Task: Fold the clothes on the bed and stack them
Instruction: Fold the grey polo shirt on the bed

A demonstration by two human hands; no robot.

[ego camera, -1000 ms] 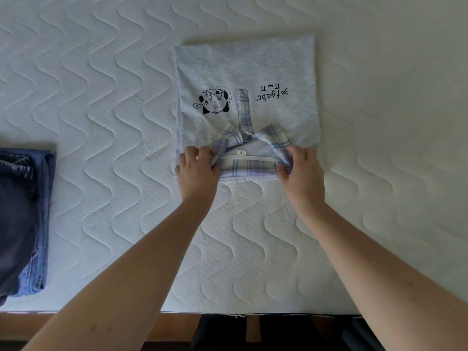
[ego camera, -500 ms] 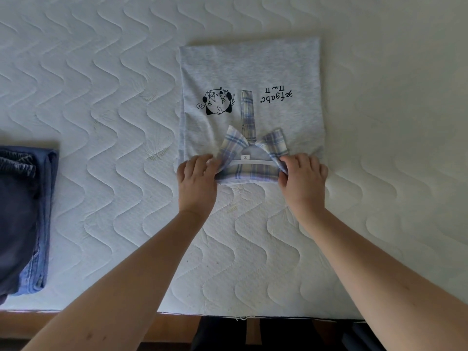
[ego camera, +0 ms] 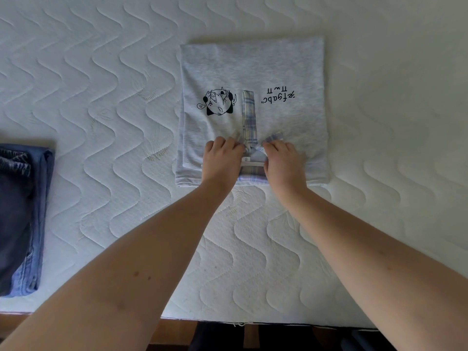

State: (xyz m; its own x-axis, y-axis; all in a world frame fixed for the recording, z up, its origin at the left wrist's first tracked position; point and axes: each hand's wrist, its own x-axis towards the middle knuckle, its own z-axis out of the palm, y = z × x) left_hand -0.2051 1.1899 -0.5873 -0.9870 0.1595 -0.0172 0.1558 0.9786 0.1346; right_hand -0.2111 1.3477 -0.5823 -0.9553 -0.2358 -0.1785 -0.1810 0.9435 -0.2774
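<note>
Head view: a light grey shirt (ego camera: 253, 72), folded into a rectangle, is laid flat on the white quilted bed (ego camera: 101, 97), slightly right of the middle and set back from the near edge. A black cartoon print (ego camera: 217, 102) and a line of black lettering (ego camera: 278, 96) are seen on its upper face, both upside down from this side. A plaid placket (ego camera: 249, 115) runs down the middle of the shirt to a plaid collar (ego camera: 252, 171) at the near edge, where a white neck band with a small label is visible between the hands.

The left hand (ego camera: 222, 160) is placed on the left side of the collar, its fingers (ego camera: 215, 145) curled over the left collar flap, which is gripped and largely hidden beneath them. The right hand (ego camera: 282, 162) is placed on the right side, its fingers (ego camera: 274, 145) likewise curled round the right collar flap, a corner of which shows past the knuckles. Both forearms are stretched in from the near edge of the bed.

At the far left edge, well apart from the shirt, a stack of folded dark and blue denim clothes (ego camera: 22, 219) is seen lying on the bed. A strip of wooden floor (ego camera: 174, 333) is visible below the bed's near edge.
</note>
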